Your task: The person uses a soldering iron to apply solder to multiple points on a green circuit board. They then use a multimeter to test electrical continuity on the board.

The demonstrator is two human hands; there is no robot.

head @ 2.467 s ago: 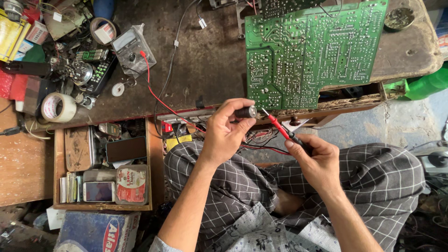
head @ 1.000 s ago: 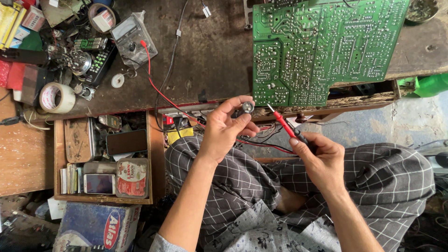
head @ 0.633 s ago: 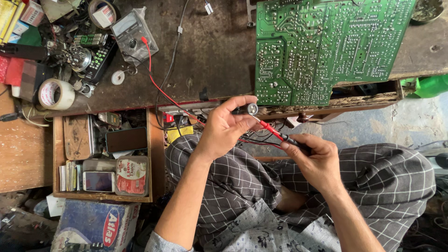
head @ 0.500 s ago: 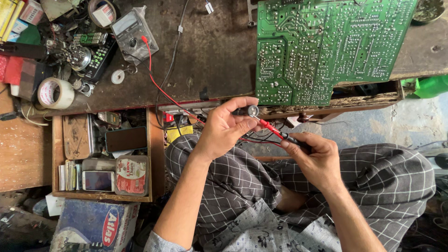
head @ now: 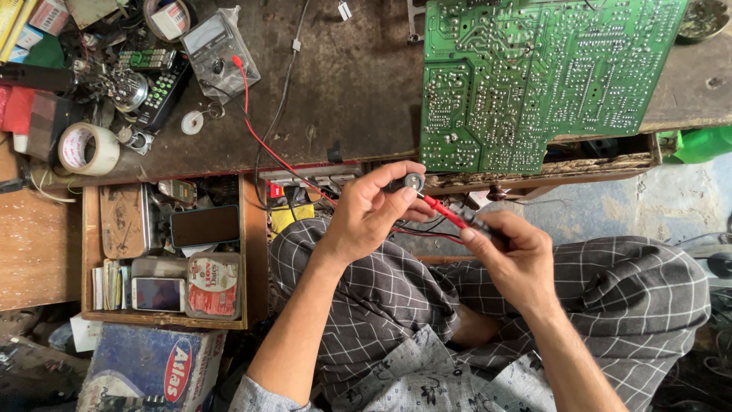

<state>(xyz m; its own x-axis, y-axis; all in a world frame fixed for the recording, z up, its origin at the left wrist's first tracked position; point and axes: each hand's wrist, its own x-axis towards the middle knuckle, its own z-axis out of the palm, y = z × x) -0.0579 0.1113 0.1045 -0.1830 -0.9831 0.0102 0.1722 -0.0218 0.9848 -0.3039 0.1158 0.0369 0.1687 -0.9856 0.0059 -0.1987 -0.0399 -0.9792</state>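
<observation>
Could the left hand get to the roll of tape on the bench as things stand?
Probably yes, but not freely: the left hand is pinching a small round part against the red probe. The roll of tape lies uncovered at the bench's far left edge, with nothing over it.

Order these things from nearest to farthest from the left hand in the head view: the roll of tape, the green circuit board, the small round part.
1. Small round part: pinched in the left hand.
2. Green circuit board: on the bench, above and right.
3. Roll of tape: far left on the bench.
</observation>
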